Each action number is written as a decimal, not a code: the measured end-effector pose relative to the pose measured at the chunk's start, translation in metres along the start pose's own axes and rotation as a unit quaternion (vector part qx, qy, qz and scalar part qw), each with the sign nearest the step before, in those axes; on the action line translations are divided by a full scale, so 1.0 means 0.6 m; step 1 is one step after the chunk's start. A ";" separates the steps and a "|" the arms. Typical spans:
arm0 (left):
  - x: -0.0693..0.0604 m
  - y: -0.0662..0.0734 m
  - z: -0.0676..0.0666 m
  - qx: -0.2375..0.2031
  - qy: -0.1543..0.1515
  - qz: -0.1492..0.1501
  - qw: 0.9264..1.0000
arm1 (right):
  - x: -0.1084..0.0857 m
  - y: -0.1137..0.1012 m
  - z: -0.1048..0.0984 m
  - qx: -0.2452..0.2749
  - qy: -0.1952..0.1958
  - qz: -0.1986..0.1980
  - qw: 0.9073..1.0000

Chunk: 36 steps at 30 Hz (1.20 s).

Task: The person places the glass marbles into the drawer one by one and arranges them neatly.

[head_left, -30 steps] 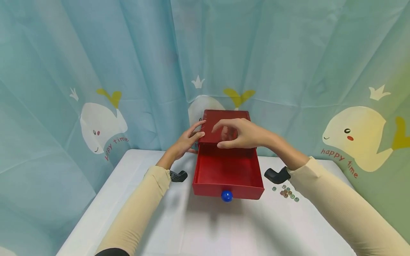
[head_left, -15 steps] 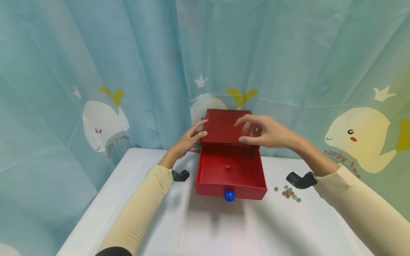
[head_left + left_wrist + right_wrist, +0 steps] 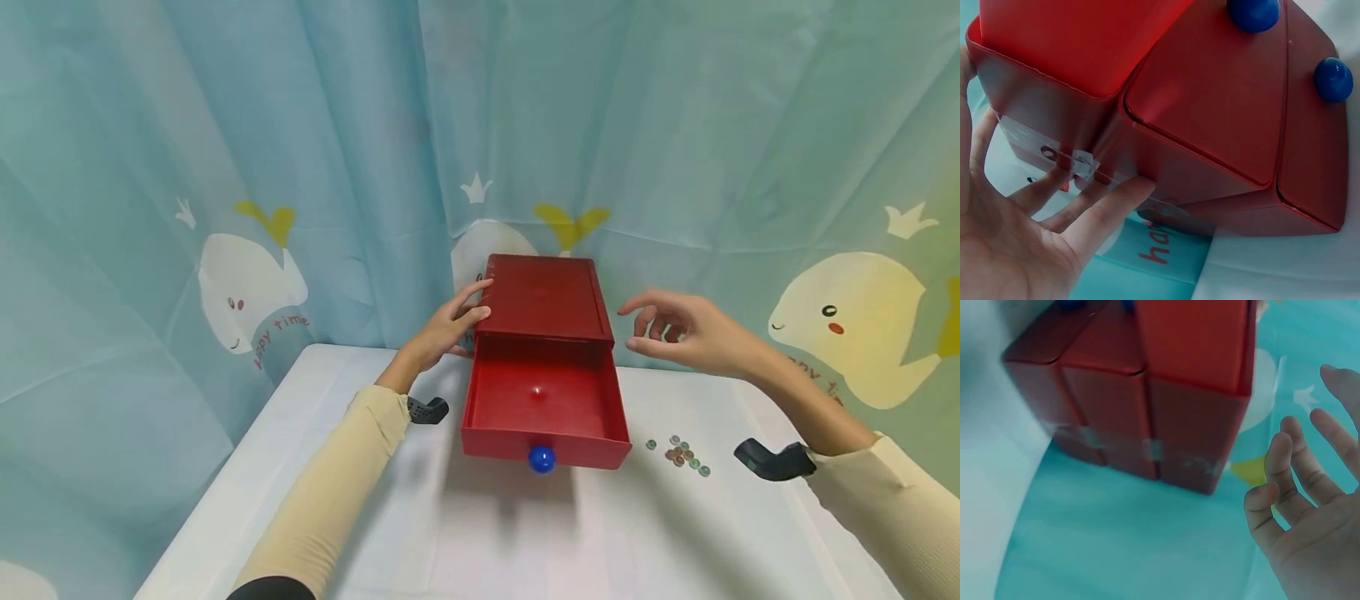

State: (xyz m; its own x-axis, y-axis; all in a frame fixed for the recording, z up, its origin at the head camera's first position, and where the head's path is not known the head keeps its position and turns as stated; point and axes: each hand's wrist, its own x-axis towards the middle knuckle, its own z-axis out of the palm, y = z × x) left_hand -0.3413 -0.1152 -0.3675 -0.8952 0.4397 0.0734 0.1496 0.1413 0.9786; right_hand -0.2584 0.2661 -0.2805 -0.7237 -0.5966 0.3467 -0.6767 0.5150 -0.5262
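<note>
One glossy blue round knob [image 3: 542, 459] fronts the pulled-out red rectangular drawer [image 3: 502, 446], uppermost of three in a red box-shaped cabinet [image 3: 547, 296] atop one white-covered table [image 3: 637, 558]; wrist views show two more knobs [image 3: 1254, 12]. About nine tiny round greenish and brown pieces [image 3: 678, 461] lie to its right. Of two hands, the left hand [image 3: 442, 333] rests spread fingers against the cabinet's left side; the right hand [image 3: 690, 333] hangs apart, fingers loosely bent, gripping nothing. The cabinet looks light, stiff and slick, best braced by its sides and worked by the knob. Behind, one blue-green curtain [image 3: 360, 125] shows at least three printed whales [image 3: 851, 317]
</note>
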 end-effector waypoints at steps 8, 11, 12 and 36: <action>0.003 -0.001 0.006 -0.001 0.001 -0.001 1.000 | -0.068 0.040 -0.002 0.003 0.028 0.034 0.999; 0.002 -0.001 0.005 0.001 0.000 0.000 1.000 | -0.092 0.055 0.000 0.000 0.029 0.049 0.998; 0.002 -0.002 0.005 0.002 0.000 0.000 1.000 | -0.099 0.060 0.000 -0.001 0.028 0.053 0.998; 0.006 -0.006 0.021 -0.005 0.006 0.001 1.000 | -0.290 0.178 0.058 0.006 0.053 0.146 0.988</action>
State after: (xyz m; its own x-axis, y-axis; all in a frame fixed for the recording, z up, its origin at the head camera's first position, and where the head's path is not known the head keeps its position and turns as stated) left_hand -0.3396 -0.1028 -0.3731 -0.8995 0.4300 0.0781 0.1476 0.1306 0.9804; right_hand -0.1998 0.4033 -0.4241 -0.8984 -0.3558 0.2574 -0.4356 0.6480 -0.6248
